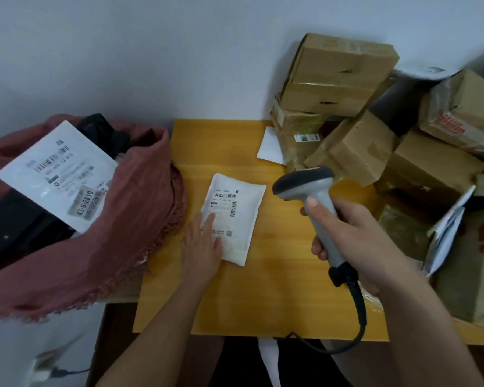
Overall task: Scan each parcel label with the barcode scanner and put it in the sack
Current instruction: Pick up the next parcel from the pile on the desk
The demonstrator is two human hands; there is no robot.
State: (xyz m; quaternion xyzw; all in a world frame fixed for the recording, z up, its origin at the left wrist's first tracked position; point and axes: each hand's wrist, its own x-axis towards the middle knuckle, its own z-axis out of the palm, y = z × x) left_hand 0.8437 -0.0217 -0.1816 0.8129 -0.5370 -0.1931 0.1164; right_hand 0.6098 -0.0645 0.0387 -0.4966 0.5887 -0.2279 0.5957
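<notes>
Scanner (316, 213) in right hand (355, 241), head toward pouch (232, 219), seemingly lengthwise away

White flat parcel (231, 219) lies label-up, mid yellow worktop (263, 297). Grey barcode scanner (315, 201) held above, head twd parcel, black cable trailing. Reddish sack (118, 233) at left, open, w/ labelled parcel (58, 174) inside.

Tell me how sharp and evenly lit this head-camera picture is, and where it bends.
Head view: soft, even light with faint shadows; the small white parcel and barcode scanner are fairly sharp, though the label's fine print blurs; wide-angle distortion bends the yellow table edges and tilts the cardboard boxes at the rim.
</notes>
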